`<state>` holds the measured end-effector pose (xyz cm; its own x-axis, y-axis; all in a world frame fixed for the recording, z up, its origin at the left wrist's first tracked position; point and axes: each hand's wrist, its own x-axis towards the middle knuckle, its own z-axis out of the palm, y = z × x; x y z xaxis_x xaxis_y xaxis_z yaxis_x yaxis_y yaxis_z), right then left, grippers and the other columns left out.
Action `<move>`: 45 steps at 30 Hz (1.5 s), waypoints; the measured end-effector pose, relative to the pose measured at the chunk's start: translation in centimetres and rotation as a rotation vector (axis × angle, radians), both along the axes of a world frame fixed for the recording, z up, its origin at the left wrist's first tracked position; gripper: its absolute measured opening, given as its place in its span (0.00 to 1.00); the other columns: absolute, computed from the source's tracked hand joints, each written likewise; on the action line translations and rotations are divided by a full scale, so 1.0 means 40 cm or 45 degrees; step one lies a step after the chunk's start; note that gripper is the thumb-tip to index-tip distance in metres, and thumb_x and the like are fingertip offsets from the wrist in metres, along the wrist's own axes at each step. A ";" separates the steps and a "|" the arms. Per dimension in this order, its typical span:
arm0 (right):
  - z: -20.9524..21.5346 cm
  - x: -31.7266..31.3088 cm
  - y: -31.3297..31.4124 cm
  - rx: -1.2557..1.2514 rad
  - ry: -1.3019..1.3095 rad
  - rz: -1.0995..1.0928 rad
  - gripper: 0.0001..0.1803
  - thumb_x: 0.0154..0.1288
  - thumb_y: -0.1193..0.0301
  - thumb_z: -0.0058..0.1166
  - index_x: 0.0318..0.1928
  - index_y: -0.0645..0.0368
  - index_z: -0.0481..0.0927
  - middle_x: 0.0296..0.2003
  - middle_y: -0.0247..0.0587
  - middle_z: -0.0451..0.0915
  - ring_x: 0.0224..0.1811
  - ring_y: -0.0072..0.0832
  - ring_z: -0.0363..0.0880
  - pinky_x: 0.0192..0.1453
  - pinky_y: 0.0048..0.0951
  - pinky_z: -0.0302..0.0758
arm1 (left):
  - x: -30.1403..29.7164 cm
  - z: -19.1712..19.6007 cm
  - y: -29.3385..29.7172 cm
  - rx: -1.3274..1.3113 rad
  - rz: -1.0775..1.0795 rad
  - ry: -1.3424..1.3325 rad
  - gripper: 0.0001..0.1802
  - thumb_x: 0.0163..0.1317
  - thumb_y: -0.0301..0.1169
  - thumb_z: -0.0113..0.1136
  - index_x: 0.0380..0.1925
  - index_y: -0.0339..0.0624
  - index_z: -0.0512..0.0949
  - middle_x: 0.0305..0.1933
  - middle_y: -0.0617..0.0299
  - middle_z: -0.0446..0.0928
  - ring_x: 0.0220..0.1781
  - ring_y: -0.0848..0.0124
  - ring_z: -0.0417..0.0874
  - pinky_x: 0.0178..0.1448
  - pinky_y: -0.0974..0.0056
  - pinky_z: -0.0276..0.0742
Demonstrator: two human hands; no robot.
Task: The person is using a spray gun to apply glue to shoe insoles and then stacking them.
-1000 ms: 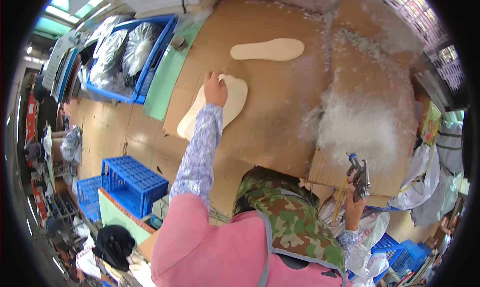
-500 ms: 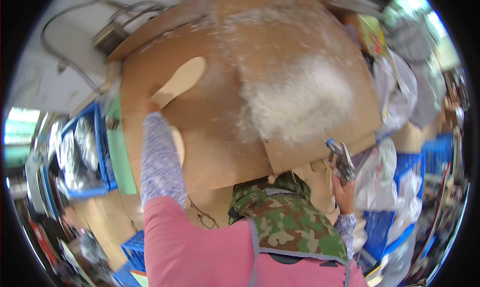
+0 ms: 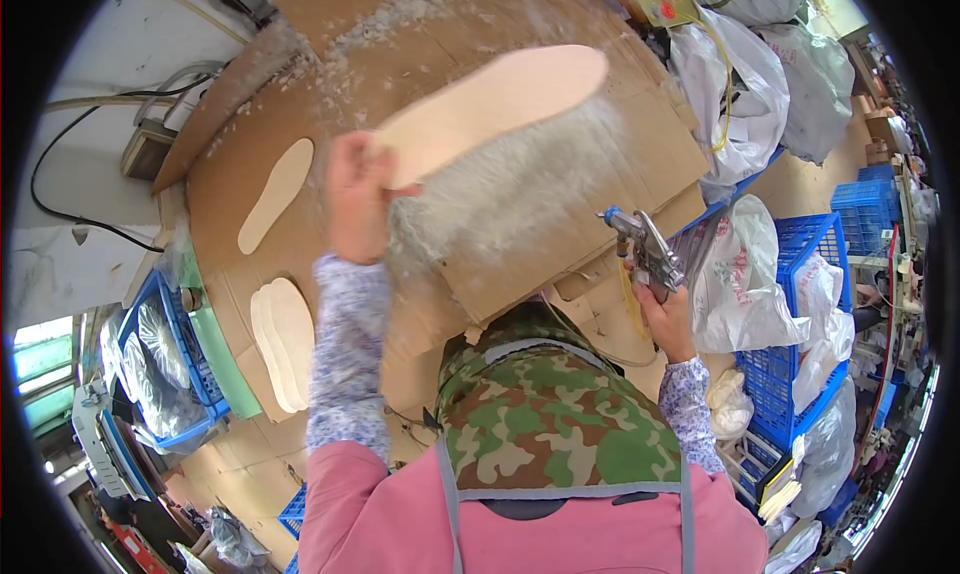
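Pinched by its narrow end, a pale beige insole [image 3: 500,99] is held up over the cardboard in my left hand [image 3: 362,199]. Beneath it lies a patch of whitish, fuzzy residue [image 3: 500,214]. My right hand [image 3: 668,322] is wrapped round the handle of a metal spray gun [image 3: 645,246] with a blue nozzle, off the near right edge of the cardboard. To the left of my left hand another insole [image 3: 277,196] lies flat. Nearer to me, some overlapping insoles [image 3: 283,344] rest beside my left forearm.
Cardboard [image 3: 225,289] covers the work surface. At the left stands a blue crate [image 3: 205,364] with plastic-wrapped goods. White plastic bags [image 3: 745,284] and a blue crate [image 3: 805,244] crowd the right side. A hose [image 3: 615,359] hangs near the spray gun.
My left hand has moved right from the insole at the left, with an insole now raised in it. My right hand still holds the spray gun. The whole view has shifted.
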<state>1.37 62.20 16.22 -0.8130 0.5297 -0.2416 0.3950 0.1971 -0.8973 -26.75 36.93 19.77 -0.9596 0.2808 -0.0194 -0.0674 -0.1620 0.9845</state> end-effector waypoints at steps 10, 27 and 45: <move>-0.016 -0.056 0.021 0.054 -0.024 0.229 0.17 0.58 0.80 0.53 0.50 0.61 0.76 0.18 0.26 0.61 0.20 0.15 0.57 0.24 0.22 0.57 | 0.185 -0.371 0.107 -0.443 0.085 -0.269 0.27 0.57 0.17 0.47 0.58 0.36 0.57 0.46 0.53 0.69 0.41 0.69 0.77 0.37 0.68 0.81; 0.004 -0.271 -0.070 0.028 -0.017 0.740 0.16 0.60 0.80 0.50 0.50 0.63 0.70 0.33 0.42 0.79 0.36 0.32 0.78 0.44 0.28 0.72 | 0.189 -0.372 0.090 -0.257 0.191 -0.449 0.29 0.57 0.18 0.46 0.60 0.32 0.56 0.45 0.52 0.70 0.37 0.72 0.77 0.33 0.71 0.78; -0.041 -0.317 0.082 0.304 0.161 0.591 0.11 0.61 0.79 0.52 0.44 0.63 0.71 0.30 0.43 0.77 0.30 0.29 0.75 0.37 0.26 0.72 | 0.193 -0.393 0.109 -0.414 0.248 -0.282 0.21 0.56 0.17 0.49 0.52 0.36 0.68 0.39 0.57 0.71 0.33 0.73 0.73 0.36 0.70 0.71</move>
